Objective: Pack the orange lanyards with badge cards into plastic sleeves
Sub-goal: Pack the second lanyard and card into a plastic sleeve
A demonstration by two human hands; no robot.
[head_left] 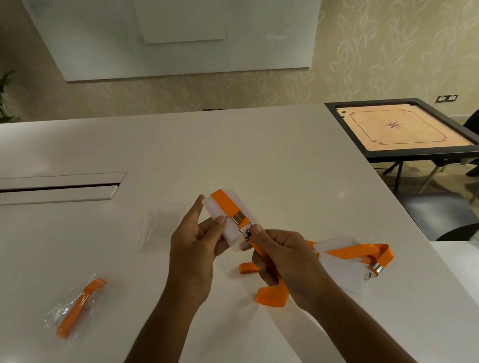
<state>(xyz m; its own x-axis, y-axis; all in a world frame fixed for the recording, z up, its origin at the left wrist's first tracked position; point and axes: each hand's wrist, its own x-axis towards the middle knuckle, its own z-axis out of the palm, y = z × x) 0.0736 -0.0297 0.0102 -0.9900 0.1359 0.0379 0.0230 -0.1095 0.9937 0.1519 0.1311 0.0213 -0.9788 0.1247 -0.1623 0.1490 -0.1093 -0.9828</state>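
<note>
Orange strap runs through the middle of the head view, the only view there is. The left hand holds a white badge card up off the table, thumb pinching its face, fingers curled behind it. A lanyard lies folded along the front of the card, its metal clasp near the lower edge. The right hand pinches the clip just under that clasp between thumb and forefinger, the rest of its fingers clenched round the strap, which trails down in loose loops to the table below the wrist.

Just to the right lies a second lanyard across another white card, not yet bagged. At the left a finished pack rests, orange strap inside a clear sleeve. An empty sleeve lies flat on the table just left of the left hand, hard to make out against the white top.

The step in hand looks like gathering: the strap is being wound or folded against the card so the bundle is compact enough to bag. One pack seems done, one is in progress, one waits.

Next, the loose tail needs folding onto the card and holding flat with the left thumb; then the right hand must let go, fetch the empty sleeve and open its mouth
</note>
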